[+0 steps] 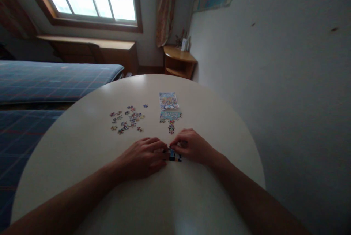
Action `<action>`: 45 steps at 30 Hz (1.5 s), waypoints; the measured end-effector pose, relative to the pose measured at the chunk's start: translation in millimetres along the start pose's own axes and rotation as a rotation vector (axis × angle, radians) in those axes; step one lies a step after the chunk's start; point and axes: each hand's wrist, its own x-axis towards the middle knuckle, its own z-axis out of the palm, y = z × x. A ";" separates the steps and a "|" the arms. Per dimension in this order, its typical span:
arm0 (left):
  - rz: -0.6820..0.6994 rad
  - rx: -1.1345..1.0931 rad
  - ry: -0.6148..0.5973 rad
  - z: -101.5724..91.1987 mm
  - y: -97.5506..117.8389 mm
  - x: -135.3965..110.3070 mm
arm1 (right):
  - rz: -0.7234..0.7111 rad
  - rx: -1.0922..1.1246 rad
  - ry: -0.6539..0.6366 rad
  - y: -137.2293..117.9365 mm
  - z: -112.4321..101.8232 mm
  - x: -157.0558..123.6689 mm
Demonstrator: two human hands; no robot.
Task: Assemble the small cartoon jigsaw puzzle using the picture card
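Observation:
A small joined section of jigsaw puzzle (172, 158), dark with some blue, lies on the round white table between my hands. My left hand (146, 156) rests at its left edge, palm down, with fingers stretched out and the tips over the section. From the right, my right hand (194, 146) pinches thumb and forefinger together at its top edge on a puzzle piece, mostly hidden by the fingertips. Beyond the hands lies another joined section (171, 116), light blue, with a short column of pieces (171, 127) reaching down from it.
Several loose puzzle pieces (134, 118) are scattered on the table (216, 118) to the left. A printed picture sheet (168, 101) lies behind the joined section. A plaid-covered bed (55, 81) stands left of the table, a wall (287, 99) on the right, and a corner shelf (179, 55) behind.

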 end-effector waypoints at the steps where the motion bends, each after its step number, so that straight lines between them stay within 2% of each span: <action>1: -0.004 0.002 -0.002 0.2 0.0 -0.1 | 0.001 0.007 0.004 0.2 0.1 0.0; 16: -0.032 -0.005 -0.034 -0.2 1.4 0.1 | -0.007 -0.019 0.008 1.7 1.2 -1.7; 24: -0.036 -0.010 -0.084 -1.7 4.3 0.4 | 0.023 -0.035 0.083 11.4 -13.1 -6.4; 32: -0.028 0.000 -0.114 -1.2 5.2 0.0 | 0.054 -0.152 0.022 16.7 -12.9 -5.9; 39: -0.081 0.037 -0.070 1.3 1.3 0.7 | 0.051 -0.204 0.050 18.9 -5.8 -0.9; 45: -0.197 0.061 -0.103 -2.3 1.8 3.1 | 0.057 -0.184 0.038 11.3 -12.9 -6.4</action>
